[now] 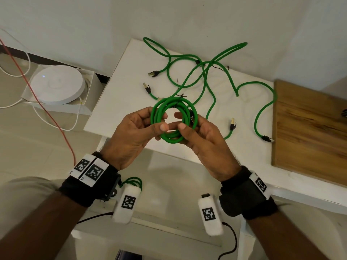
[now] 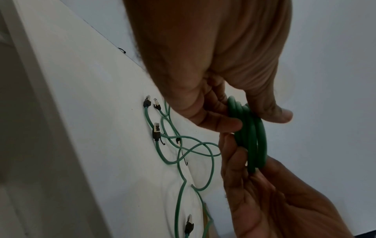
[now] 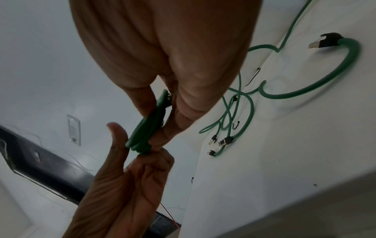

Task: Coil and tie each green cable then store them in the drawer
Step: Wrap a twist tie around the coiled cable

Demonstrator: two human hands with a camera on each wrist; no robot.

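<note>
A coiled green cable hangs in the air over the front of the white table. My left hand pinches its left side between thumb and fingers. On the right side, my right hand pinches it the same way. A thin black tie sits at the top of the coil. The left wrist view has the coil edge-on between my left hand and right hand. The right wrist view has the coil under my right hand. Loose green cables sprawl tangled on the table behind.
A wooden board lies on the table's right end. Loose black ties lie among the cables. On the floor at left are a round white device in a box and a red wire. A bit of green cable shows below my left wrist.
</note>
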